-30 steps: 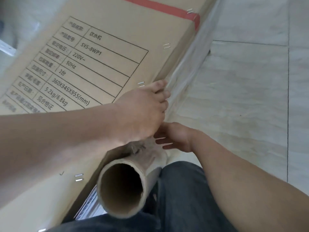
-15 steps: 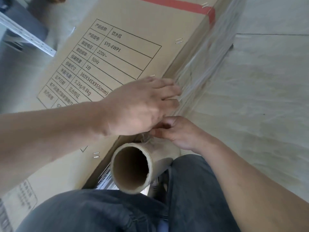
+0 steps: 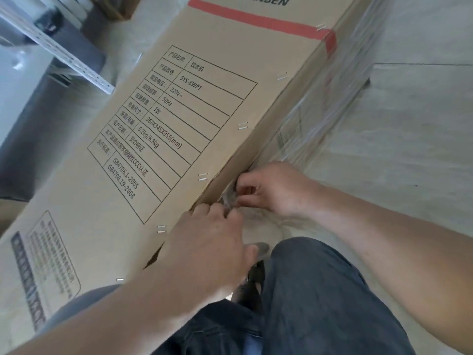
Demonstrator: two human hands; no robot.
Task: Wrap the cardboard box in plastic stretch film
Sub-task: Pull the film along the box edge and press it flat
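Both hands have dropped from the box's top edge to a spot low against its side, and the roll's open cardboard end, plain to see half a second ago, is now mostly hidden under the left arm. At the centre of the frame the left hand (image 3: 212, 242) curls its fingers round a bunched grey strand of film (image 3: 228, 198), and the right hand (image 3: 271, 188) pinches the same strand just above it, fingertips nearly touching the left's. Only a pale curved part of the roll (image 3: 266, 226) shows below the right wrist. Clear film is stretched over the side of the box that faces the right of the frame, running up toward the upper right. The cardboard box (image 3: 194, 103) lies long across the frame from lower left to upper right, on a pale tiled floor (image 3: 409, 139), with a printed table and a red band on its top face. Dark jeans (image 3: 307, 303) fill the bottom centre. A white perforated metal rail (image 3: 58, 49) crosses the upper left.
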